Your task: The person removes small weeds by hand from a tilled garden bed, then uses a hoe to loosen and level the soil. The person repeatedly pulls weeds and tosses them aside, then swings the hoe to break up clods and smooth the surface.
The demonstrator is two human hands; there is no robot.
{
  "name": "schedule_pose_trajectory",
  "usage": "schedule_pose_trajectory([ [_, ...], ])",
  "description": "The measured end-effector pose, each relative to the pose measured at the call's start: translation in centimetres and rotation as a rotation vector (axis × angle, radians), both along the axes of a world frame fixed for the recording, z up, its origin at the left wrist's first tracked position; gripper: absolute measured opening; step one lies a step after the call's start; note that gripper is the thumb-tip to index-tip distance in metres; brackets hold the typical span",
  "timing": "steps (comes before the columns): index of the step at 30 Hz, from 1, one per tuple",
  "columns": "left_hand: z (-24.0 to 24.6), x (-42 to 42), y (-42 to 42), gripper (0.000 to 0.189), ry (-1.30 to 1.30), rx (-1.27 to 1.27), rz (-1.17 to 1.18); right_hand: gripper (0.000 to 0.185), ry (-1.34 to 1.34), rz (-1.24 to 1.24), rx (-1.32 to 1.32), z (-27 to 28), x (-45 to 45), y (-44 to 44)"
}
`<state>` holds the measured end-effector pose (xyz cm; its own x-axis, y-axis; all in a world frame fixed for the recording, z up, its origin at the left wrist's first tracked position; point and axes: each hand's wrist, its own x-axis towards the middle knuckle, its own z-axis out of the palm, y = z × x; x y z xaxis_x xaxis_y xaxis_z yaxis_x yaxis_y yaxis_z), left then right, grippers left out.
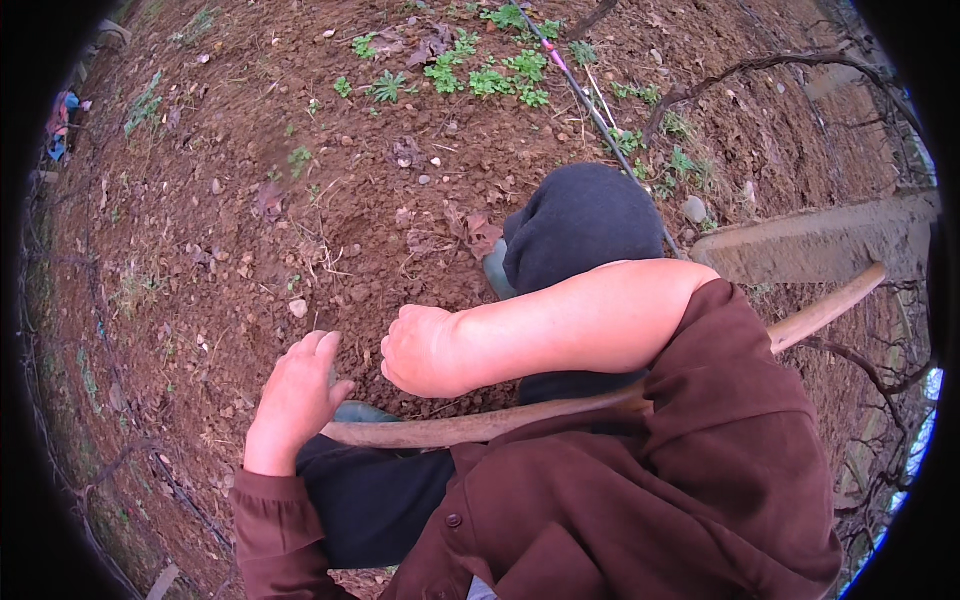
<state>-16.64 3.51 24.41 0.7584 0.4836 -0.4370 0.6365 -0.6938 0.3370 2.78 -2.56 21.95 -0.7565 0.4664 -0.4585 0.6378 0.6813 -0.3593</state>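
Note:
My left hand (296, 390) hovers low over loose brown soil (360, 322), its thumb apart from the fingers. A small greyish patch shows between thumb and fingers; what it is cannot be made out. Beside it, my right hand (424, 352) is curled with its back towards me, so its fingertips and anything in them are hidden. A long wooden handle (480, 426) runs across my lap, passes under my right arm and comes out behind it on the right (829, 309). Neither hand touches the handle. Its far end is out of sight near my left wrist.
A black hose (592, 112) with pink tape runs past my knee (589, 217). Green weeds (491, 79) grow ahead. Bare vine stems (757, 67) and a concrete post (817, 236) stand at right. Green boots (367, 412) show below me. Stones (298, 308) and dry leaves (480, 231) lie about.

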Motion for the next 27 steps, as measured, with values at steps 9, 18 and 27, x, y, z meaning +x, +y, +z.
schedule_pose_trajectory([
  [9, -1.2, -0.6, 0.0, 0.056, 0.093, 0.0, 0.0, 0.023, 0.011, -0.019, 0.004, 1.0, 0.4, -0.4],
  [18, -1.9, -1.3, -0.4, 0.046, 0.047, 0.057, -0.008, 0.019, -0.019, 0.015, 0.078, 0.5, 0.5, -0.7],
  [27, -2.2, -1.6, -0.7, 0.041, 0.044, 0.059, 0.033, 0.011, 0.061, 0.011, 0.194, 0.2, 0.7, -1.2],
])
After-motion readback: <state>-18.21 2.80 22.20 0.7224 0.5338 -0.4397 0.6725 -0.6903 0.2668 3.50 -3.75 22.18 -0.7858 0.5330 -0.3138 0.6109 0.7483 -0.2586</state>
